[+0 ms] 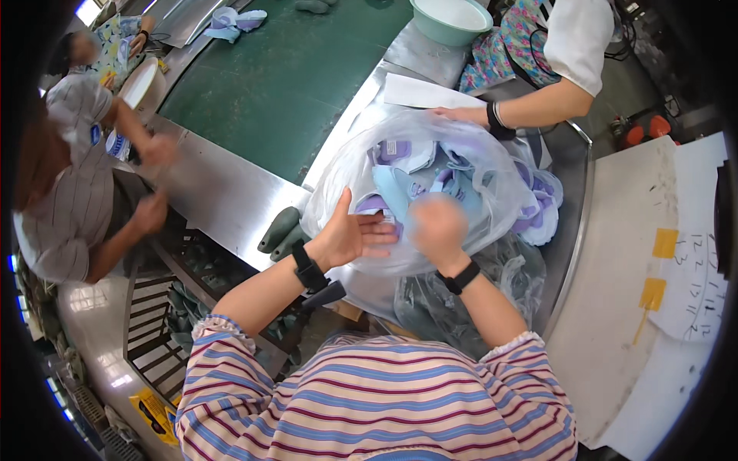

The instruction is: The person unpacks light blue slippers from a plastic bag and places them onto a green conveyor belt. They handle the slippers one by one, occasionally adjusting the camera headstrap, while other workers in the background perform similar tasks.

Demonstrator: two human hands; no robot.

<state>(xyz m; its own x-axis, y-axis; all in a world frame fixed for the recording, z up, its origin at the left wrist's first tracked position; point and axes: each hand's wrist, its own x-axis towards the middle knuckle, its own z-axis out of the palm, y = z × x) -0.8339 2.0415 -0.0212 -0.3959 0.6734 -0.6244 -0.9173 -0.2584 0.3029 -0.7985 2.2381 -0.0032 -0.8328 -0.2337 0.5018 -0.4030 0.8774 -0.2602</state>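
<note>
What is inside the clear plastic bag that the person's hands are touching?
Inside the bag lie purple, white and light blue shoe pieces. Both hands and the wrinkled plastic cover the lower part, so what lies deeper there cannot be seen.

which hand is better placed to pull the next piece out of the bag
Probably the right hand: it is blurred but sits over the clear bag, right by the blue and purple pieces. The left hand lies open against the bag's near side.

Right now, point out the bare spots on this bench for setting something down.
Free: the green conveyor belt between the steel ledge and the pale green plastic basin. Crowded: around the clear plastic bag of purple shoe parts, where both hands and a co-worker's hand meet.
</note>
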